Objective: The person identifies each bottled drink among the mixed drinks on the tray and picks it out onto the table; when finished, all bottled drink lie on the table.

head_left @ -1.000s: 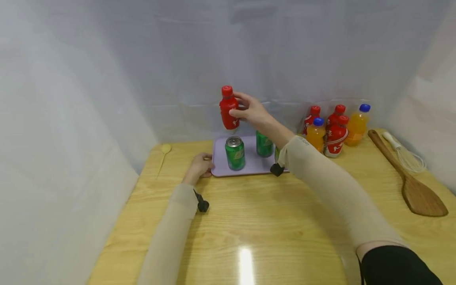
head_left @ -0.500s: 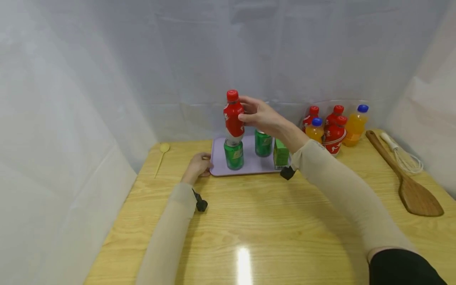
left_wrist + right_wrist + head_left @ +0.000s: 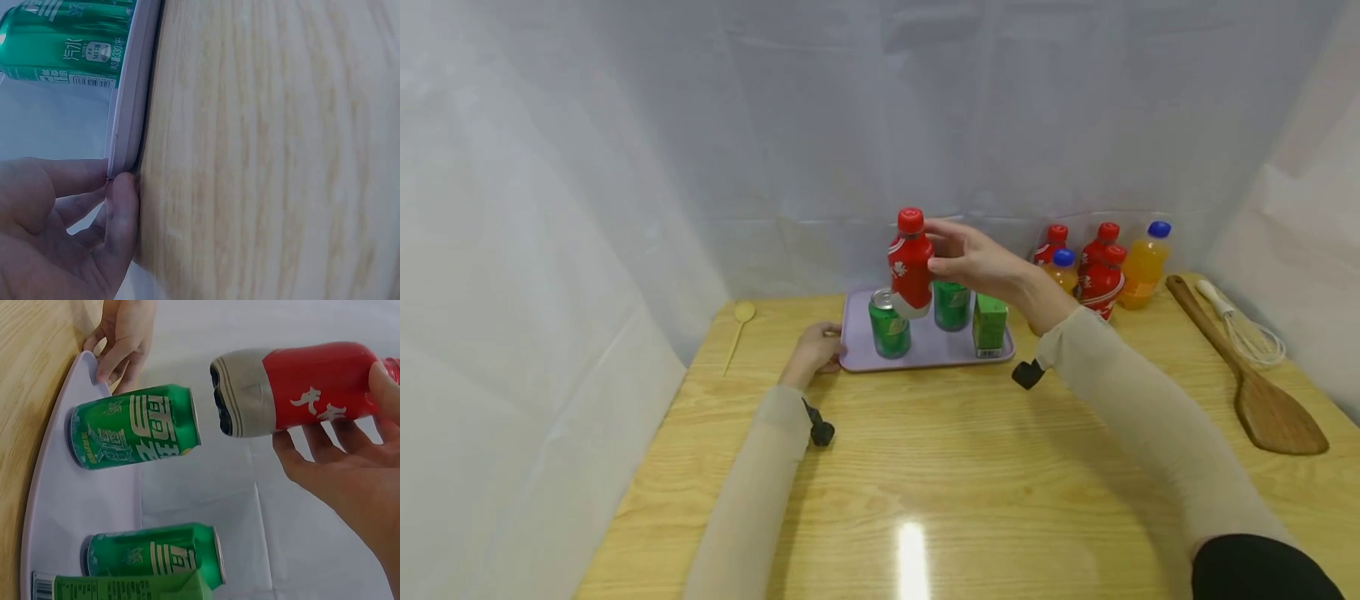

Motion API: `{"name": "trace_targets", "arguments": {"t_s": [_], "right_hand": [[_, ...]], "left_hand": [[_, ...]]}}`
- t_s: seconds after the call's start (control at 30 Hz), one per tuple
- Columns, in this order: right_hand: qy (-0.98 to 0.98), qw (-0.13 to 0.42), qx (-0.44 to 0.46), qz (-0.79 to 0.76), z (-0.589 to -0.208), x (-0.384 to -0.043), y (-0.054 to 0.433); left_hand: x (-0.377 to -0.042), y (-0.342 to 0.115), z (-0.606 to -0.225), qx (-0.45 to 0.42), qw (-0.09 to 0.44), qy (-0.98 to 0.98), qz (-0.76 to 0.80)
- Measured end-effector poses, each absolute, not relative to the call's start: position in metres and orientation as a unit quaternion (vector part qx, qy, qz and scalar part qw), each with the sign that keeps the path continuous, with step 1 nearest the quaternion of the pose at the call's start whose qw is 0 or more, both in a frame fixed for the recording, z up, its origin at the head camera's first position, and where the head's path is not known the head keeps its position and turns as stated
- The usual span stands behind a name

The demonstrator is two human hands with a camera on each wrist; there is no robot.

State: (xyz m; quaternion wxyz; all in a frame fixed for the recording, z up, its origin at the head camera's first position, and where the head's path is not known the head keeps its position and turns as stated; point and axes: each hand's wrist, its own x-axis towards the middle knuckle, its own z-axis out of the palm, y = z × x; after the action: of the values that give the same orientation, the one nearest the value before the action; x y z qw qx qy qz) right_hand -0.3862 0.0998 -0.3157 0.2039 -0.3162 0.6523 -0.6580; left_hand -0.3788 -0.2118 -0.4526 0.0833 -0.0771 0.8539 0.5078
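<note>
My right hand (image 3: 977,260) grips a red-capped, red-labelled drink bottle (image 3: 912,265) near its upper part and holds it up over the lilac tray (image 3: 925,359). In the right wrist view, the bottle's pale base (image 3: 247,394) points toward the cans, clear of them. A green soda can (image 3: 891,327) stands on the tray's left side. Behind the bottle stands a second green can (image 3: 952,305), and a green carton (image 3: 990,325) is at the tray's right end. My left hand (image 3: 814,352) pinches the tray's left front corner; in the left wrist view its thumb and fingers meet at the rim (image 3: 128,137).
At the back right, several red bottles (image 3: 1101,279) and two orange drink bottles (image 3: 1146,262) stand together, partly behind my right forearm. A wooden spatula (image 3: 1277,412) and a whisk (image 3: 1243,329) lie at the right. A yellow spoon (image 3: 743,315) lies at the left.
My right hand has moved the red bottle rightward and down, from above the left can to between the two cans. The carton has come into fuller view. My left hand stays at the tray.
</note>
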Motion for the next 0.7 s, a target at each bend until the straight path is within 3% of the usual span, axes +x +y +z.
{"name": "trace_targets", "arguments": {"t_s": [0.4, 0.7], "right_hand": [[0.608, 0.207, -0.370, -0.671, -0.322, -0.372, 0.138], [0.577, 0.177, -0.378, -0.702, -0.326, -0.364, 0.175]], "left_hand": [[-0.379, -0.216, -0.450, -0.085, 0.084, 0.853, 0.508], [-0.377, -0.215, -0.447, -0.088, 0.086, 0.850, 0.513]]}}
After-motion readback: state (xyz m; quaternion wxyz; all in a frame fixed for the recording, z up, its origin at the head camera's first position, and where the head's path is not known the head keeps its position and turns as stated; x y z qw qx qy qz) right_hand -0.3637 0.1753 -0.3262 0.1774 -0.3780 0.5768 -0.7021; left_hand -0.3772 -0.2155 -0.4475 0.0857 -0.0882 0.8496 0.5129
